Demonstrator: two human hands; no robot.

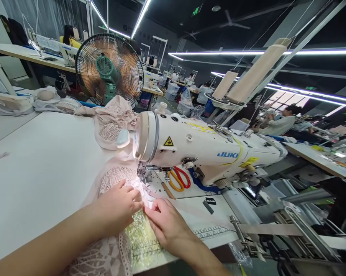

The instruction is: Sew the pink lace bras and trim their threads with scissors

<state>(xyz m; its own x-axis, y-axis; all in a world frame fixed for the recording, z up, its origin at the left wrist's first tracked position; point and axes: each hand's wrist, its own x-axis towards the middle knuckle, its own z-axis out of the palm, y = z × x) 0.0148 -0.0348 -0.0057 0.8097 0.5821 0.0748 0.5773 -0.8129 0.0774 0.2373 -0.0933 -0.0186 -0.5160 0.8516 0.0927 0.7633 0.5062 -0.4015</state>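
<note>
Pale pink lace fabric (99,255) runs under the lit needle area (142,174) of a white JUKI sewing machine (195,140) and hangs over the table's front edge. My left hand (118,209) lies on the lace just in front of the needle, its fingers curled together and gripping the cloth. Close beside it on the right, my right hand (168,226) pinches the fabric's edge between thumb and forefinger. The left thumb is mostly hidden. Another bunched lace piece (112,124) lies behind the machine head.
Scissors with red and orange handles (180,179) and a wooden-handled tool (167,190) lie beneath the machine arm. A black blade (210,201) rests nearer the front, beyond a printed ruler (211,232). A large fan (109,69) stands behind the table; thread cones (256,73) rise at right.
</note>
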